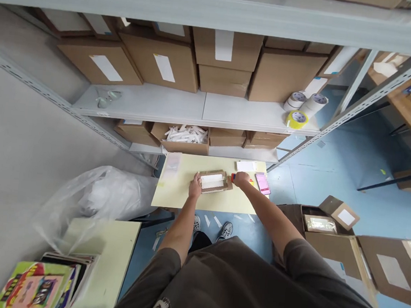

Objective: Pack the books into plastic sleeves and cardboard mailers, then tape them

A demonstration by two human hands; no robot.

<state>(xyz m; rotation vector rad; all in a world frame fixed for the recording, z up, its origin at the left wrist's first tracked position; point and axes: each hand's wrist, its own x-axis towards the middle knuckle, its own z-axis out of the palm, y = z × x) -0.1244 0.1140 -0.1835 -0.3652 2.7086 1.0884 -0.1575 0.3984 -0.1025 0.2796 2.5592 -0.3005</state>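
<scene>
On a pale yellow table (pixel 173 196) lies a small brown cardboard box (pixel 212 189) with a long white panel on its upper side. Shiny clear tape shows around its ends. My left hand (pixel 195 186) grips the box's left end, thumb on top. My right hand (pixel 242 178) is closed around a small red and blue tool (pixel 233 177), whose end is at the box's right edge; the hand hides most of it, so its kind is unclear. Right of that hand lies a phone with a pink screen (pixel 262 183). White paper labels (pixel 245 166) sit behind it.
A metal shelf (pixel 181 105) behind the table bears cardboard boxes (pixel 287 77) and tape rolls (pixel 297 119). Below, an open carton (pixel 188 147) holds white pieces. A plastic bag (pixel 115 194) bulges at left; open cartons (pixel 330 246) stand at right. Paper strips (pixel 217 220) litter the floor.
</scene>
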